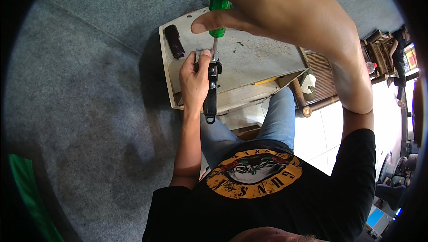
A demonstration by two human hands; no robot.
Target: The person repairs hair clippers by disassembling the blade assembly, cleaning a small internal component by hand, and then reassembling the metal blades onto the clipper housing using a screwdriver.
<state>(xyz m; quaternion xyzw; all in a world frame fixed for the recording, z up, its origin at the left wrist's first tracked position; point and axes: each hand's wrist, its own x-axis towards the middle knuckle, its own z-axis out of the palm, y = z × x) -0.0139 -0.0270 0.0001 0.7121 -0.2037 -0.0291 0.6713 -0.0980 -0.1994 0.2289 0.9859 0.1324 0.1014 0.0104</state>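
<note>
Over the pale tabletop (249,59), the left hand (194,83) pinches a black-handled metal tool (211,99); the right hand's (272,8) grip wraps a green-handled screwdriver (217,33) aimed at its upper end. Apparently screw-turning; next calls for steady pressure and a twist.

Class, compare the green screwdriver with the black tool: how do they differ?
Colour: the screwdriver has a green handle, while the black tool is mostly black.
Shape: the screwdriver has a slim, straight shaft; the black tool is broader and ends in a loop.
Holding: the right hand grips the screwdriver; the left hand holds the black tool.
Shared: both are long and hand-held.
</note>
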